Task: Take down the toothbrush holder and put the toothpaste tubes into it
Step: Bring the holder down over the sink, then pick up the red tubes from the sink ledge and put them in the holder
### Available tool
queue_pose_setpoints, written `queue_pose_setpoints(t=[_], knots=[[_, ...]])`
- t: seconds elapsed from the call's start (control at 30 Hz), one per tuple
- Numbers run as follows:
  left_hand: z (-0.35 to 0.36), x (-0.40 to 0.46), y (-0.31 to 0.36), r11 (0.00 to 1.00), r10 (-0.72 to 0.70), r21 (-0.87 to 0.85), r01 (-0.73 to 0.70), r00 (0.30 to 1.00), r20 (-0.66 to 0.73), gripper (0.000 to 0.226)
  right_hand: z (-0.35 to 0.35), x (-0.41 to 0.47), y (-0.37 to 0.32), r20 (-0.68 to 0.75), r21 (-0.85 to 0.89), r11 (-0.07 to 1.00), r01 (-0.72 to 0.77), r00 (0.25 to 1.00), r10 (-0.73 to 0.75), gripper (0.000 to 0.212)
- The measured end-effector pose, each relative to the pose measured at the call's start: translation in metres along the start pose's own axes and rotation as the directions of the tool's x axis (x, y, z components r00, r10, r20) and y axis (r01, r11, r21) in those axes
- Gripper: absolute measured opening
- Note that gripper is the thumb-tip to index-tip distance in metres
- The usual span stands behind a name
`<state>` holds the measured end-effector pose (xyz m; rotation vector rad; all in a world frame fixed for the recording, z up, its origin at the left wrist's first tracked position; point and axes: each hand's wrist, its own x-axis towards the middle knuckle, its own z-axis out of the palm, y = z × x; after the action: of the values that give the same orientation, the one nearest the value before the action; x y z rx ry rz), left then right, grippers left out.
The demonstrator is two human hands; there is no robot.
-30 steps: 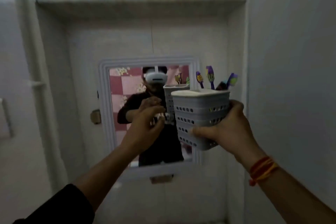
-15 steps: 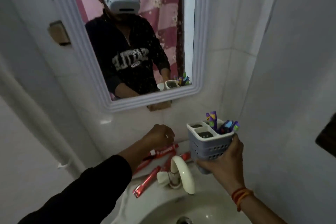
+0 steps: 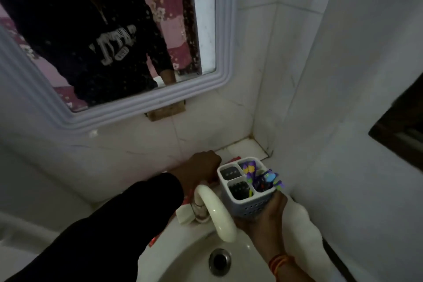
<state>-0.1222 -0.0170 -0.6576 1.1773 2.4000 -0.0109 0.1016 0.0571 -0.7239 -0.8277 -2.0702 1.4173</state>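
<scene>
My right hand (image 3: 265, 217) holds the grey perforated toothbrush holder (image 3: 248, 207) from below, upright over the right side of the sink ledge. Purple and blue toothbrushes (image 3: 251, 170) stand in its far and right compartments; the two left compartments look empty. My left hand (image 3: 202, 167) rests knuckles up on the ledge just left of the holder, fingers curled down over a red toothpaste tube (image 3: 235, 158) whose end pokes out to the right. A second red tube (image 3: 154, 239) shows beside my dark sleeve, mostly hidden.
A curved white faucet (image 3: 216, 213) arches over the basin (image 3: 196, 258) between my hands, with the drain (image 3: 219, 262) below. A small white block (image 3: 184, 213) lies by the faucet base. The framed mirror (image 3: 137, 107) hangs above; tiled walls close in at the right corner.
The view has tilted down from the mirror to the sink. My right hand brought the holder down to the ledge. My left hand dropped onto the red tubes behind the faucet.
</scene>
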Motion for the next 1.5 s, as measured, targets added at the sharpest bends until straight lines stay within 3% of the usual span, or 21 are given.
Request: queue_pose_setpoints(t=[0.1, 0.2, 0.33, 0.43, 0.53, 0.77, 0.87, 0.97, 1.07, 1.13, 1.17, 1.23, 1.3, 1.4, 1.5], knots=[[0.000, 0.011, -0.001, 1.000, 0.005, -0.026, -0.006, 0.999, -0.050, 0.024, 0.000, 0.005, 0.007, 0.061, 0.064, 0.997, -0.041, 0.997, 0.038, 0.128], [-0.015, 0.006, 0.007, 0.985, -0.041, -0.174, 0.004, 0.978, -0.205, 0.024, -0.009, 0.012, 0.005, 0.182, 0.091, 0.991, -0.096, 0.980, 0.078, 0.100], [-0.057, -0.024, 0.028, 0.965, -0.050, -0.251, -0.076, 0.886, -0.460, 0.015, -0.023, 0.021, 0.011, 0.244, 0.165, 0.975, -0.145, 0.964, 0.102, 0.094], [-0.087, -0.051, 0.049, 0.968, 0.034, -0.188, -0.168, 0.826, -0.562, 0.024, -0.026, 0.025, 0.022, 0.350, 0.131, 0.964, -0.231, 0.920, 0.173, 0.077], [-0.103, -0.064, 0.073, 0.952, 0.041, -0.208, -0.224, 0.768, -0.640, 0.012, -0.027, 0.030, 0.025, 0.382, 0.121, 0.969, -0.217, 0.911, 0.157, 0.068], [-0.063, -0.054, 0.094, 0.970, 0.064, -0.193, -0.150, 0.917, -0.393, 0.015, -0.029, 0.042, 0.028, 0.398, 0.238, 0.957, -0.166, 0.915, 0.060, 0.111], [-0.057, -0.050, 0.081, 0.958, -0.038, -0.274, -0.091, 0.900, -0.433, 0.010, -0.032, 0.044, 0.025, 0.406, 0.240, 0.963, -0.125, 0.914, 0.017, 0.102], [-0.055, -0.046, 0.051, 0.922, -0.279, -0.369, 0.113, 0.855, -0.436, 0.009, -0.034, 0.043, 0.025, 0.384, 0.277, 0.957, -0.084, 0.923, -0.030, 0.094], [-0.041, -0.041, 0.014, 0.874, -0.464, -0.236, 0.424, 0.872, -0.153, 0.021, -0.034, 0.043, 0.029, 0.361, 0.233, 0.972, -0.025, 0.930, -0.063, 0.104], [-0.027, -0.041, 0.003, 0.847, -0.521, -0.107, 0.521, 0.853, 0.029, 0.020, -0.035, 0.043, 0.028, 0.367, 0.201, 0.979, -0.031, 0.929, -0.046, 0.108], [-0.021, -0.042, 0.000, 0.861, -0.494, -0.084, 0.502, 0.864, 0.100, 0.019, -0.035, 0.044, 0.028, 0.379, 0.194, 0.980, -0.048, 0.925, -0.030, 0.104], [-0.009, -0.034, -0.009, 0.897, -0.432, -0.059, 0.439, 0.897, 0.095, 0.029, -0.035, 0.045, 0.028, 0.414, 0.227, 0.966, -0.123, 0.910, 0.019, 0.093], [0.002, -0.028, -0.015, 0.907, -0.416, -0.023, 0.421, 0.903, 0.105, 0.013, -0.037, 0.047, 0.028, 0.428, 0.219, 0.967, -0.129, 0.904, 0.023, 0.091], [0.013, -0.018, -0.022, 0.900, -0.426, -0.080, 0.429, 0.903, 0.057, 0.028, -0.038, 0.049, 0.028, 0.434, 0.146, 0.987, -0.069, 0.901, -0.001, 0.100], [-0.004, -0.020, -0.007, 0.917, -0.358, -0.206, 0.341, 0.932, -0.052, 0.030, -0.039, 0.049, 0.027, 0.433, 0.122, 0.990, -0.075, 0.901, 0.015, 0.099]])
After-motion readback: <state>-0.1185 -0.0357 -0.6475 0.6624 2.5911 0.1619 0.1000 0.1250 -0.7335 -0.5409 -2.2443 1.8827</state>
